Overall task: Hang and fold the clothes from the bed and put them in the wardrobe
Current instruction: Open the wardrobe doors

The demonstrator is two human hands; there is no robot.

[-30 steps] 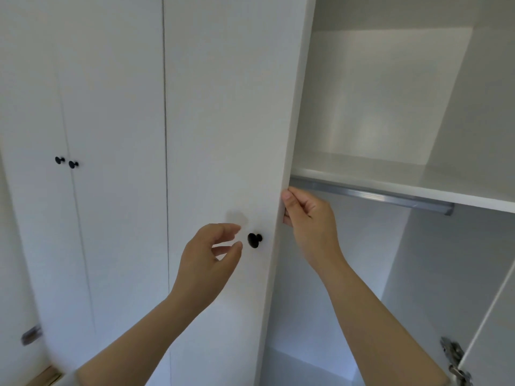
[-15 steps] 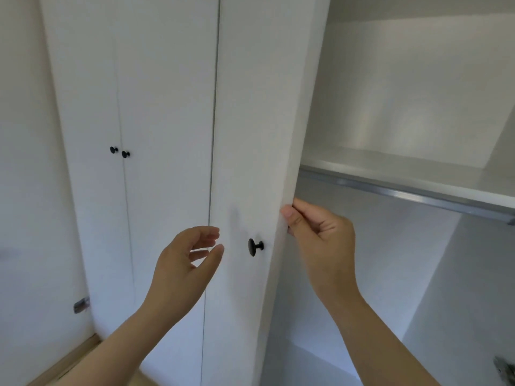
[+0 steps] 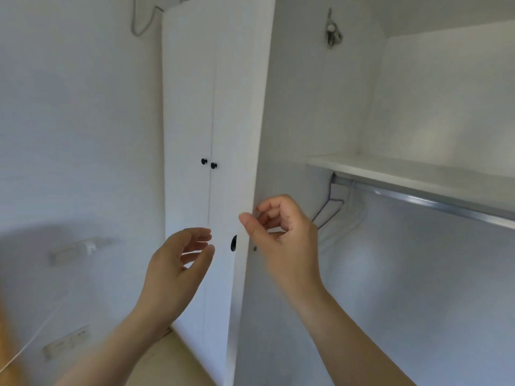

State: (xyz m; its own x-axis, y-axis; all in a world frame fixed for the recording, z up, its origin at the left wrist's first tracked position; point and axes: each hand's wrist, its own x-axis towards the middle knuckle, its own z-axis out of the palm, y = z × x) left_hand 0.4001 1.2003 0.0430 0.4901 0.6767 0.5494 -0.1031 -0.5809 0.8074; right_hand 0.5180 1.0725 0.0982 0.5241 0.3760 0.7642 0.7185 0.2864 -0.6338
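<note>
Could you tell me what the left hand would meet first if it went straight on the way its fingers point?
Most likely the black knob on the wardrobe door, just beyond the fingers of the left hand; depth is unclear.

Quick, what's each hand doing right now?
Left hand: open, holding nothing.
Right hand: pinching the edge of the wardrobe door.
</note>
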